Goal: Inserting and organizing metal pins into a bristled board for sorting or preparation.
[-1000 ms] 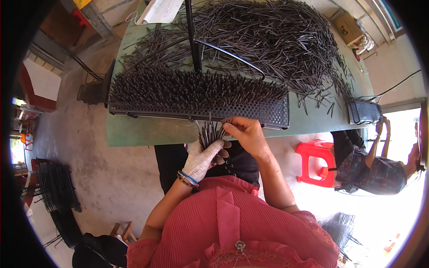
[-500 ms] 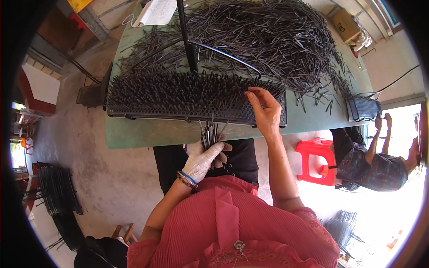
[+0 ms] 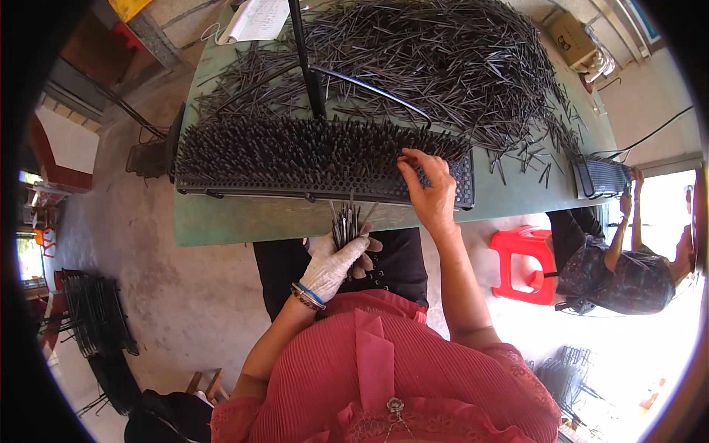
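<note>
My left hand [image 3: 334, 260], in a light work glove, is closed round a bundle of thin dark sticks [image 3: 347, 223] just off the table's near edge. The sticks point up and away from me. My bare right hand [image 3: 430, 190] is over the right part of a black perforated rack [image 3: 354, 190], thumb and forefinger pinched together at its holes. Whatever lies between those fingertips is too small to make out. Many dark sticks [image 3: 258, 151] stand upright in the rack's holes, densest at the left and middle; open holes show along the front and at the right end.
A large heap of loose dark sticks [image 3: 443, 55] covers the far part of the green table [image 3: 221, 221]. A black post [image 3: 306, 66] rises behind the rack. A notebook [image 3: 255, 21] lies at the far left. At the right, another person [image 3: 620, 273] works beside a red stool [image 3: 523, 266].
My right hand has shifted slightly left and nearer along the rack. The left hand keeps its bundle in place. At the right, the other person's hands have moved a little.
</note>
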A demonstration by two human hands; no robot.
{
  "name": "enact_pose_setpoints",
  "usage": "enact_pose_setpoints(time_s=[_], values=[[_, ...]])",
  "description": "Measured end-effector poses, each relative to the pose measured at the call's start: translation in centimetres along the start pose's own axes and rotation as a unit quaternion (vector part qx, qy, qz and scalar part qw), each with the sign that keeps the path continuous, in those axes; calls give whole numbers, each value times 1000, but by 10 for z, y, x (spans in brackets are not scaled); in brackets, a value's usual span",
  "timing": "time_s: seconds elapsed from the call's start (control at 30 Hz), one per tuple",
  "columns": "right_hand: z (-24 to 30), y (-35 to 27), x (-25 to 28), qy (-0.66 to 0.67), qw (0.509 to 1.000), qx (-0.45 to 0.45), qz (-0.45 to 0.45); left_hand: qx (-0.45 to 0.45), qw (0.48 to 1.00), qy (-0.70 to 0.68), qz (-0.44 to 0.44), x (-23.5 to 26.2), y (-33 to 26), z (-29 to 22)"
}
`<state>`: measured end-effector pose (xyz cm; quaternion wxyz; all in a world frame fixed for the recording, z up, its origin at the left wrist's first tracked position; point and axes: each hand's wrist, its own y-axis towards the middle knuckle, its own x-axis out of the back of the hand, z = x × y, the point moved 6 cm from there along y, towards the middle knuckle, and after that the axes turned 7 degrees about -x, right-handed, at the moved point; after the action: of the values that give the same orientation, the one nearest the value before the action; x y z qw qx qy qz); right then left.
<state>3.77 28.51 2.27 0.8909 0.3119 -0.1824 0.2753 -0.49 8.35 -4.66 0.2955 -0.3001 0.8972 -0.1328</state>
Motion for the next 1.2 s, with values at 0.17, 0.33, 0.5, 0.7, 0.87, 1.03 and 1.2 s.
enact_pose_setpoints(time_s=[0.17,0.33,0.5,0.7,0.87,1.03,1.2], values=[[13,0,-7,-69,994,77,38,3,1000,6,-1,1,-1,0],[12,-3,-6,-81,993,89,22,6,1000,24,9,2,-2,-1],[20,-3,-8,-90,989,111,24,12,999,33,19,1,-3,0],[12,2,-3,-122,990,64,-33,22,999,-20,16,0,-4,-1],[17,-2,-6,-142,986,82,-8,19,999,-48,17,5,-1,5],[12,-5,-11,-160,985,69,7,24,999,-29,-13,-1,-7,-6],[20,-8,-5,-107,993,57,-5,23,1000,-13,10,3,-4,-1]])
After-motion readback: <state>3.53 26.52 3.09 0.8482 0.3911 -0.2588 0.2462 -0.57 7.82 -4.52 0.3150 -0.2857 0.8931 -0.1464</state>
